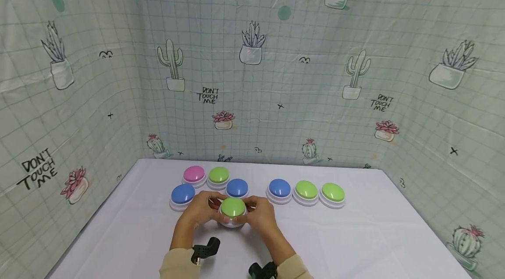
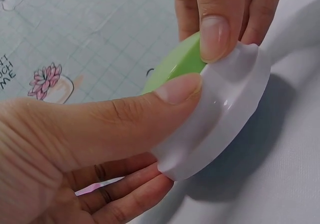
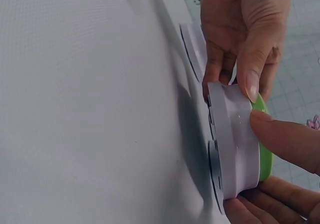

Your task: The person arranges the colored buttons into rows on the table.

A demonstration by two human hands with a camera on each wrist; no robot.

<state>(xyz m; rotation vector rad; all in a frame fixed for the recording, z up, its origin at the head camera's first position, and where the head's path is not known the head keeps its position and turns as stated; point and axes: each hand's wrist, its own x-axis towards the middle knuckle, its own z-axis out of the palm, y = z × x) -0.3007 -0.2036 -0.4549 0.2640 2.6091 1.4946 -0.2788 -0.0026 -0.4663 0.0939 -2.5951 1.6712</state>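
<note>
Both hands grip a round push button (image 1: 232,208) with a green dome and white base. It hangs slightly above the white table, its shadow apart from the base in the right wrist view. My left hand (image 1: 200,209) holds the left side, thumb at the front and fingers curled round the base. On the opposite side, my right hand (image 1: 261,215) pinches it the same way. The thumbs nearly meet at the front of the white base (image 2: 220,104). Just behind the held button stands a blue button (image 1: 237,187), partly hidden by it.
Left of centre stand a pink button (image 1: 194,174), a green button (image 1: 218,175) and another blue button (image 1: 183,193). To the right, a blue button (image 1: 279,188) and two green buttons (image 1: 306,190) form a row. Patterned cloth (image 1: 252,86) surrounds the white table (image 1: 355,244).
</note>
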